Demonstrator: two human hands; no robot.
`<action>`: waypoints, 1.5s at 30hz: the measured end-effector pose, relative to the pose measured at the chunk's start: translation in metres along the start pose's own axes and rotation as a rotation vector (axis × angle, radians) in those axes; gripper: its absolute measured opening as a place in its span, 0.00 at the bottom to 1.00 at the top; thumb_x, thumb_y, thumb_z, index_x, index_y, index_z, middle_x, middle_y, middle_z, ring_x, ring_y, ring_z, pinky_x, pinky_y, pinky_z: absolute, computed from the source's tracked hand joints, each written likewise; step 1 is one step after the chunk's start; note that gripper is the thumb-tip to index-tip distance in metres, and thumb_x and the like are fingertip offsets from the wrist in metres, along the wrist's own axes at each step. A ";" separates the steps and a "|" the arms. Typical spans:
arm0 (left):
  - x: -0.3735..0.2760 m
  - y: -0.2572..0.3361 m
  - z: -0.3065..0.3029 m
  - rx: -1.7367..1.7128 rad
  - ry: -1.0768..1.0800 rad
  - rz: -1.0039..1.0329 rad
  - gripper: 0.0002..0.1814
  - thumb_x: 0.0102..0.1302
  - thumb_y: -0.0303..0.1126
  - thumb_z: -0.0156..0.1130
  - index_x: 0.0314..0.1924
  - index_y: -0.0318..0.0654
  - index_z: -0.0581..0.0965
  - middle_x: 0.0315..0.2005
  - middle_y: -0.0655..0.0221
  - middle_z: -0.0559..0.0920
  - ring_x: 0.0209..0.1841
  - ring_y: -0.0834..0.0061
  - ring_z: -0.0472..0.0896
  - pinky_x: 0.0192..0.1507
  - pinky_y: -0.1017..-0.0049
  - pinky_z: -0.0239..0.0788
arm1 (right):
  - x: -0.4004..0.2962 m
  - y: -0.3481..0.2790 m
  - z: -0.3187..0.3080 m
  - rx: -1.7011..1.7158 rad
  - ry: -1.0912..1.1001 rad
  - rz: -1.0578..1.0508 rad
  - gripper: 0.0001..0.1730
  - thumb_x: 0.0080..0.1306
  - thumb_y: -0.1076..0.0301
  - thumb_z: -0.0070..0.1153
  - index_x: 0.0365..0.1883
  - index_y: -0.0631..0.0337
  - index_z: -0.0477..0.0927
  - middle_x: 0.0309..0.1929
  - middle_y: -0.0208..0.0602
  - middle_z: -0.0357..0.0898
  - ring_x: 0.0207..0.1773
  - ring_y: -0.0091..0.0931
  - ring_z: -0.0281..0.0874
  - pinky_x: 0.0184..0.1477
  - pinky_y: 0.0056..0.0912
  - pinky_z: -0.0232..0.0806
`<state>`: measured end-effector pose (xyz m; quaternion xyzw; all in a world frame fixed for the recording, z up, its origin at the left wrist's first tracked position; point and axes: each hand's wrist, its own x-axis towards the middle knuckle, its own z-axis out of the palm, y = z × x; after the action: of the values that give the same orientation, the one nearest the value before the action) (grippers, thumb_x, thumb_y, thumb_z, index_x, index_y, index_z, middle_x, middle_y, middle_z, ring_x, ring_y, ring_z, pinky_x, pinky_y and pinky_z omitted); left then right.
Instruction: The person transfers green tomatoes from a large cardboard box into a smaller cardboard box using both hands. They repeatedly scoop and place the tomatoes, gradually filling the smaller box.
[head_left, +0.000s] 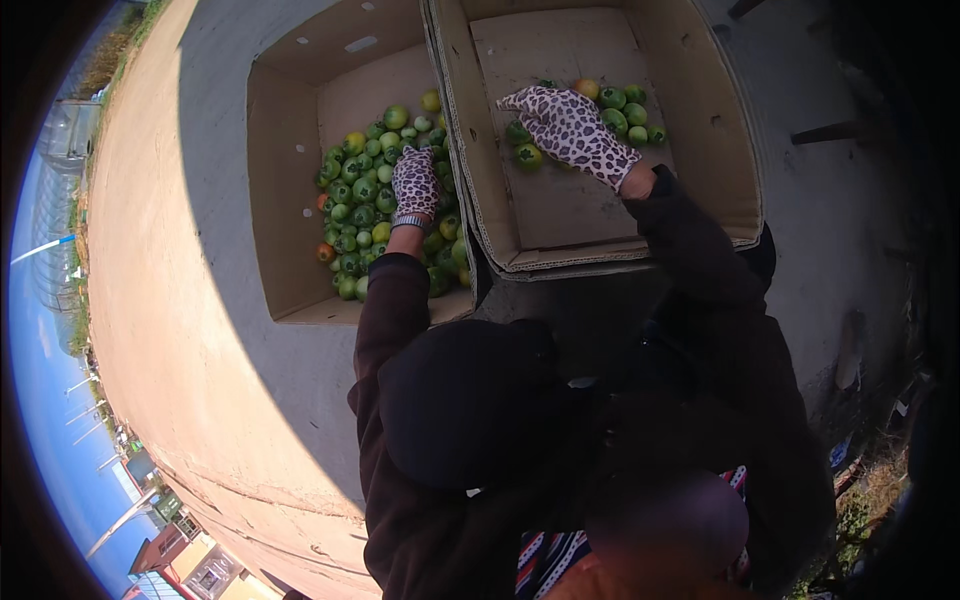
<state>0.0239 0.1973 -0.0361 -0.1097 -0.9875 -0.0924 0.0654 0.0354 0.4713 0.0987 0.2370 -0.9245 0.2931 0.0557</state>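
My left hand, in a leopard-print glove with a striped band at the wrist, reaches into the left cardboard box. Its fingers touch a heap of mostly green tomatoes, a few of them yellow or orange. My right hand, gloved to match, hovers over or rests among a smaller group of tomatoes in the right cardboard box. Its fingers point left, with green tomatoes just below the hand. Whether either hand grips a tomato is hidden by the gloves.
The two boxes stand side by side, their walls nearly touching, on shaded concrete. A sunlit strip of ground runs along the left. Dark legs of some object show at the right. My dark-clad knee is close to the boxes.
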 end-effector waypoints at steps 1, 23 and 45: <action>-0.001 -0.003 0.001 0.022 0.018 -0.028 0.09 0.59 0.26 0.50 0.38 0.36 0.77 0.35 0.51 0.79 0.42 0.52 0.76 0.45 0.59 0.68 | 0.000 -0.011 -0.002 -0.026 -0.034 -0.039 0.17 0.64 0.71 0.45 0.51 0.53 0.76 0.44 0.37 0.79 0.49 0.34 0.75 0.51 0.36 0.68; 0.017 0.084 -0.165 -1.135 -0.194 -0.034 0.19 0.68 0.21 0.45 0.59 0.28 0.65 0.52 0.59 0.75 0.53 0.74 0.74 0.56 0.79 0.66 | 0.008 -0.047 -0.001 -0.107 0.338 -0.313 0.15 0.62 0.66 0.48 0.47 0.48 0.78 0.38 0.32 0.78 0.43 0.33 0.76 0.45 0.35 0.70; 0.024 -0.022 -0.092 -1.584 0.398 -0.963 0.21 0.67 0.25 0.44 0.59 0.23 0.62 0.53 0.45 0.70 0.52 0.51 0.74 0.52 0.61 0.72 | -0.001 0.188 0.014 -0.521 -0.231 0.394 0.20 0.64 0.68 0.43 0.55 0.56 0.72 0.52 0.46 0.74 0.55 0.40 0.71 0.57 0.43 0.63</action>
<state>0.0060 0.1632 0.0531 0.3146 -0.5476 -0.7696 0.0939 -0.0520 0.5979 -0.0099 0.0634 -0.9965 0.0238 -0.0482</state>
